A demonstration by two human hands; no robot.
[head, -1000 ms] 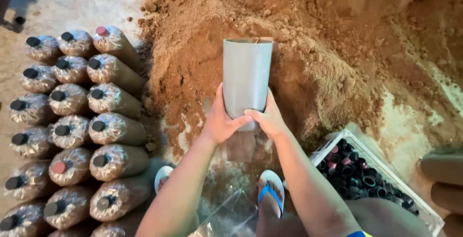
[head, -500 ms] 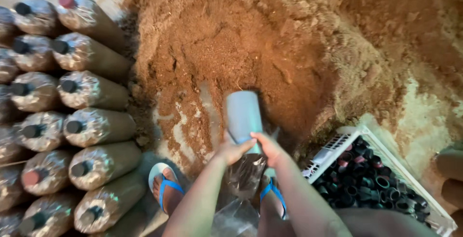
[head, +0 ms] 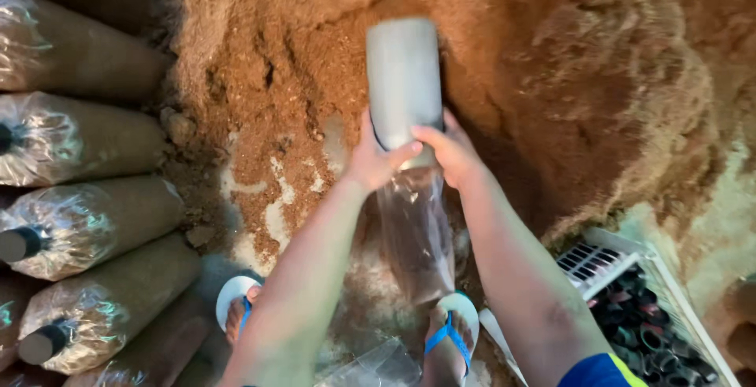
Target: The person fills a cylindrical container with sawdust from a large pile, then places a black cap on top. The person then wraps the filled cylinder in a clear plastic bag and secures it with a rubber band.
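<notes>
Two hands clasp a grey tube (head: 403, 80) against the sawdust heap (head: 551, 80); the left hand (head: 372, 159) and right hand (head: 450, 151) curl fingers round its near end, a clear plastic bag (head: 416, 233) hanging below; filled bags (head: 87, 222) lie stacked at left.

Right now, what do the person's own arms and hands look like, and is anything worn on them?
Both forearms are bare, with no sleeves in view. The left hand and the right hand wear no gloves, and no rings, watch or bracelet show. Near the right upper arm, at the bottom edge, a piece of blue cloth with a yellow trim shows.
</notes>
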